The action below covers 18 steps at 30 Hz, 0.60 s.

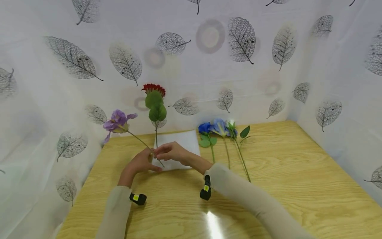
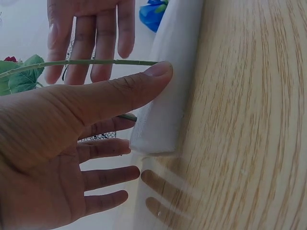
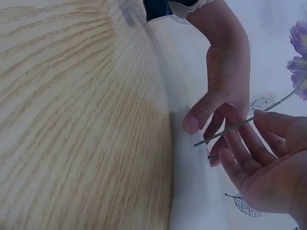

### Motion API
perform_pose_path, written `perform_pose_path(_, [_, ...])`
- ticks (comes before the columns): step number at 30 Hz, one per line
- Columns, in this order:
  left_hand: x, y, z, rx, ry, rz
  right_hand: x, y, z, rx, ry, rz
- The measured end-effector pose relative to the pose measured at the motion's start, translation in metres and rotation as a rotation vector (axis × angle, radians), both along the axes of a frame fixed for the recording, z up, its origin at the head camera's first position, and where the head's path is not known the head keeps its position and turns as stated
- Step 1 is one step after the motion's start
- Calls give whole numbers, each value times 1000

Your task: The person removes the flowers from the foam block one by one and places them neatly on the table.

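Note:
My right hand (image 1: 173,153) pinches the thin stem (image 3: 276,103) of a purple iris (image 1: 117,122), which leans up to the left. Its lower stem tip hangs close over a white foam block (image 1: 185,142). Beside it my left hand (image 1: 142,162) reaches round the block's left end, fingers extended and thumb (image 2: 144,81) apart from them, overlapping the iris stem. A red carnation (image 1: 153,89) with round green leaves stands upright at the block's left side. The foot of its stem (image 2: 127,117) shows at the foam's edge, close to my left index finger.
Right of the foam lie a blue rose (image 1: 205,128), a pale blue flower (image 1: 220,126) and a white rose (image 1: 231,124), stems toward me. The wooden table (image 1: 292,172) meets a leaf-printed white curtain (image 1: 191,76) behind and at both sides.

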<state>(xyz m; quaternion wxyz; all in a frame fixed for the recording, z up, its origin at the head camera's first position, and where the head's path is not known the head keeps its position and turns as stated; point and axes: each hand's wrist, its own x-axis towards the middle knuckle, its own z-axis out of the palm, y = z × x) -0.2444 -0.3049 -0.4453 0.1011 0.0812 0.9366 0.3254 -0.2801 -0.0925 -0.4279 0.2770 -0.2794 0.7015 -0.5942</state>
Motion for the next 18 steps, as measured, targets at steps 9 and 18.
perform_pose_path(9, [-2, -1, -6, -24, 24, -22, 5, -1, 0, 32, 25, -41])
perform_pose_path(18, [-1, -1, -1, -65, 27, -36, 2, 2, -2, -14, 29, -84])
